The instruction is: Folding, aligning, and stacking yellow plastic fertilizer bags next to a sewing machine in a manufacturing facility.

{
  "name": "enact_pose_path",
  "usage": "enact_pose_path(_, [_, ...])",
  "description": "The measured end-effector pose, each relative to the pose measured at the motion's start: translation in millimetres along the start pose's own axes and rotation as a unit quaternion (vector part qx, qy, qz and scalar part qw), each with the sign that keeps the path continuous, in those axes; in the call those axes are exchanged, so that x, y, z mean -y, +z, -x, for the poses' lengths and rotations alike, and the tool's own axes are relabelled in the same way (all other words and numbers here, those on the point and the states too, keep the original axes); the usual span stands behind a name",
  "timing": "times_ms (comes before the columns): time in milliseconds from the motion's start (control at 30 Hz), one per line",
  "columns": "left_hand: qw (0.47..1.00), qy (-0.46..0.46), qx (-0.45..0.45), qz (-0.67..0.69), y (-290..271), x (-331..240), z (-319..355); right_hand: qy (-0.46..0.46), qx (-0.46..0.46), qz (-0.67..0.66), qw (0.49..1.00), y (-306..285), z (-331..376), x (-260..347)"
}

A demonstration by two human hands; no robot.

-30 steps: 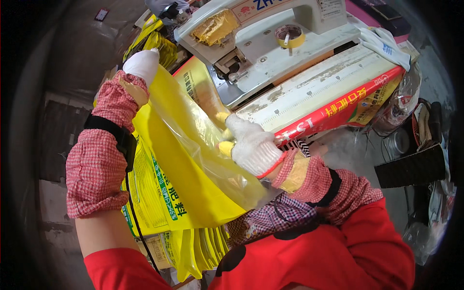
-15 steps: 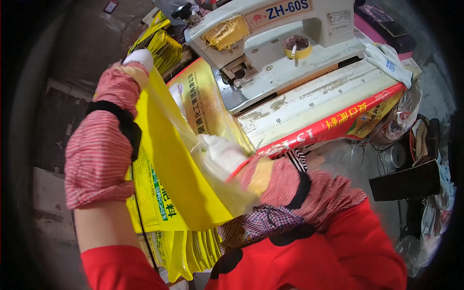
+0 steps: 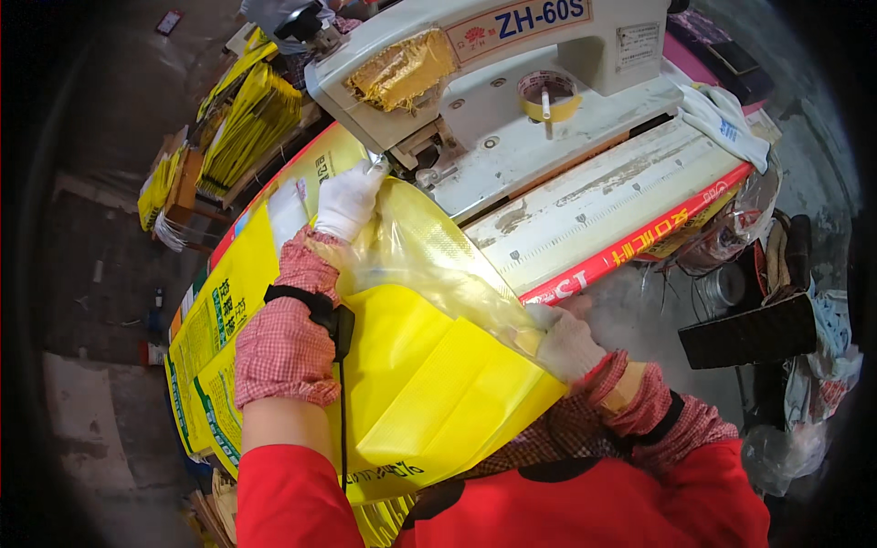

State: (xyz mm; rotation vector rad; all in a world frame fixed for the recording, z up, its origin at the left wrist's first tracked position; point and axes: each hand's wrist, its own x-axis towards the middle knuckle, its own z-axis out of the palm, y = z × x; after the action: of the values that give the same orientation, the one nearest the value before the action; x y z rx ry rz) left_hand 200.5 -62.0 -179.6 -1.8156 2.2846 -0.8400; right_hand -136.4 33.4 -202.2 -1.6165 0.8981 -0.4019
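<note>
The left gloved hand (image 3: 349, 203) touches the far edge of the yellow woven bag (image 3: 402, 361); its fingers are nearer the sewing machine (image 3: 498, 119). From them, the bag's long open mouth and clear liner (image 3: 413, 251) slant down to the right gloved hand (image 3: 568, 345). I can't tell if either hand's fingers pinch.

yellow tape roll (image 3: 565, 110), white stick (image 3: 546, 104) at its centre | white cloth (image 3: 723, 126), blue print, near pink box (image 3: 687, 64) | black panel (image 3: 749, 333), right | crumpled clear plastic (image 3: 776, 457), lower right | small dark rectangle (image 3: 169, 23) on floor (image 3: 100, 256), upper left
</note>
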Motion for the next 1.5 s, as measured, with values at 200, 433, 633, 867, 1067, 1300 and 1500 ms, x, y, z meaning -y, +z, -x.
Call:
enact_pose_path(200, [0.985,0.031,-0.117,0.121,11.1,12.3,-11.6,0.083,-0.032,-0.171,0.981,8.9,0.1,-4.4])
enact_pose_path(433, [0.980,0.073,0.003,0.187,2.8,24.6,-13.8,0.134,-0.012,-0.561,0.816,18.7,-12.9,10.3])
enact_pose_path(633, [0.953,-0.035,0.162,0.254,-40.0,20.3,5.5,0.164,-0.027,-0.656,0.736,23.4,-7.9,-2.1])
enact_pose_path(867, [0.967,0.022,0.138,0.213,-36.2,11.3,-11.9,-0.050,-0.049,0.133,0.989,9.5,9.2,4.3])
enact_pose_path(1067, [0.982,0.061,0.152,0.097,-19.1,30.9,-32.8,-0.006,0.063,0.443,0.894,31.2,-29.8,25.4])
enact_pose_path(1300, [0.925,-0.011,0.191,0.329,-31.1,6.9,-15.9,-0.204,-0.067,0.389,0.896,38.5,5.9,-42.0])
enact_pose_path(1500, [0.919,-0.092,0.174,0.343,-19.8,15.9,-35.5,-0.216,-0.139,0.370,0.893,20.8,-6.5,9.2])
